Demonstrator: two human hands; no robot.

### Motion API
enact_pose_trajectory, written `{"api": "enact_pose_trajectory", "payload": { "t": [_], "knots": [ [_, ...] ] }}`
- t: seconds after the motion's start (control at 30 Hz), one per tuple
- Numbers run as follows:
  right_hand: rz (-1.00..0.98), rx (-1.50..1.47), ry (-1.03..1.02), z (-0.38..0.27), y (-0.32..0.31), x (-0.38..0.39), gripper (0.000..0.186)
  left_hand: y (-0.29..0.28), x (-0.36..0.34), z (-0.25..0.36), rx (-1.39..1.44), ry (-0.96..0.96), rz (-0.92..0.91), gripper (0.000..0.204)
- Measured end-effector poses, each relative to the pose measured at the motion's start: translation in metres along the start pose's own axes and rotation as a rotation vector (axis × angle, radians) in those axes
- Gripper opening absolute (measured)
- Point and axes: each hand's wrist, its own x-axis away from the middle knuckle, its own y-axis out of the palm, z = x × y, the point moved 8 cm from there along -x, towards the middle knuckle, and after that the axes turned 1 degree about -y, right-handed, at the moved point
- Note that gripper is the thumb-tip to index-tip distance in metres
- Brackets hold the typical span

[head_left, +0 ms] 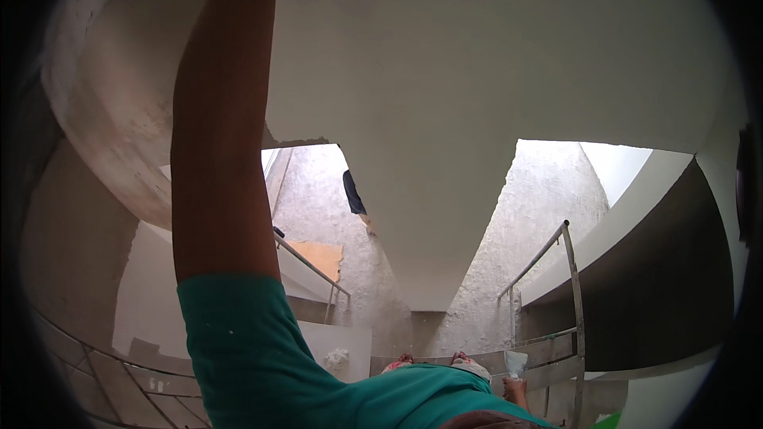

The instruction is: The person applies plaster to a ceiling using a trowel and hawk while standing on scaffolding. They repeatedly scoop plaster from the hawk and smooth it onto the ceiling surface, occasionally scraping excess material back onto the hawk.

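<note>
My left arm point(226, 111), in a green sleeve point(238, 334), stretches straight up in front of a smooth pale wall panel point(445, 56). The left hand is beyond the top edge, so what it holds or touches is hidden. Low on the right, beside my body, my right hand point(517, 389) is closed round the lower end of a putty knife point(516, 362). Its wide, whitish blade points upward and looks smeared with plaster; the handle is mostly hidden by the fingers.
Metal rails rise at the right point(574, 294) and left point(314, 262), with a barred frame point(119, 373) at lower left. My feet point(404, 358) show below. Rough white wall point(556, 199) flanks the panel. A dark cloth-like shape point(352, 191) shows at its left edge.
</note>
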Motion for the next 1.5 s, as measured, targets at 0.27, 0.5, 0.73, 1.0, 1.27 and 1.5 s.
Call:
{"api": "enact_pose_trajectory", "payload": {
  "t": [0.27, 0.5, 0.73, 1.0, 1.27, 1.5],
  "knots": [
    [0.007, 0.074, -0.010, -0.004, -0.034, 0.021, 0.022, 0.013, 0.038, 0.022, 0.011, 0.033, -0.072, 0.061],
    [0.056, 0.175, 0.020, -0.013, -0.066, -0.022, 0.025, 0.026, 0.193, 0.077, 0.021, -0.014, -0.324, 0.067],
    [-0.012, 0.150, -0.101, -0.069, -0.074, -0.034, 0.022, 0.065, 0.390, 0.121, 0.130, -0.013, -0.273, 0.083],
    [-0.044, 0.214, -0.188, -0.047, -0.083, -0.067, 0.011, 0.044, 0.473, 0.107, 0.241, -0.057, -0.520, 0.063],
    [-0.064, 0.351, -0.122, -0.050, -0.041, -0.032, 0.016, 0.016, 0.198, -0.046, 0.039, -0.026, -0.025, 0.080],
    [-0.085, 0.337, -0.174, -0.049, -0.013, -0.023, 0.021, 0.013, 0.051, -0.093, 0.031, -0.099, -0.015, 0.061]
  ]
}}
